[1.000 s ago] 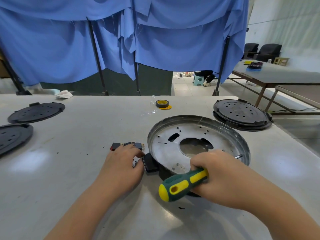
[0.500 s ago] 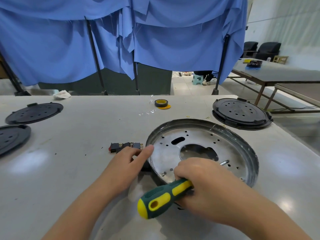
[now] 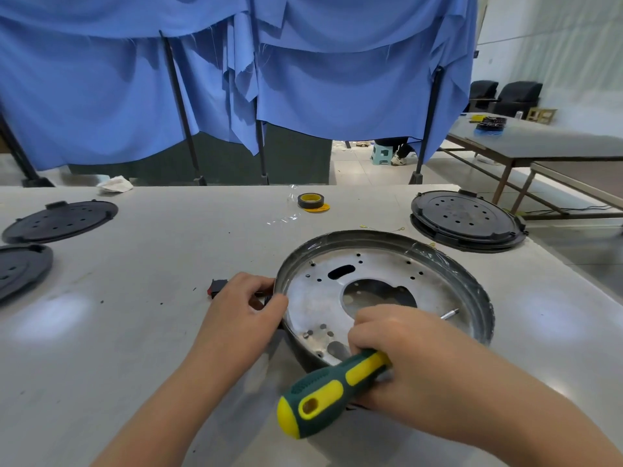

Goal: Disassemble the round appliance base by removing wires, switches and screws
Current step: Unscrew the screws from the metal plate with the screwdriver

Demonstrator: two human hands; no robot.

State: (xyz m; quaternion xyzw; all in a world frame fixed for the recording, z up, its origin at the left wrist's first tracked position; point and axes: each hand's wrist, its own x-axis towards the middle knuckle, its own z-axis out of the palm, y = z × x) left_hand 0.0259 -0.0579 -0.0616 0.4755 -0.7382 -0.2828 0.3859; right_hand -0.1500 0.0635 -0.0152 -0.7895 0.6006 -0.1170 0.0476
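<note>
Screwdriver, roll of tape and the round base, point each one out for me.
screwdriver (image 3: 328, 389), head view, on the green and yellow handle.
roll of tape (image 3: 310, 200), head view, on its yellow-lined ring.
round base (image 3: 317, 298), head view, on the bare metal plate inside the rim.

The left hand (image 3: 243, 306) has curled its fingers onto the round base's (image 3: 472, 291) rim.

right hand (image 3: 409, 358) holding screwdriver (image 3: 332, 389), left hand (image 3: 244, 308) gripping round base (image 3: 472, 288)

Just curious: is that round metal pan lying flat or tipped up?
Tipped: the round base rests on its near edge, far rim raised off the table.
</note>
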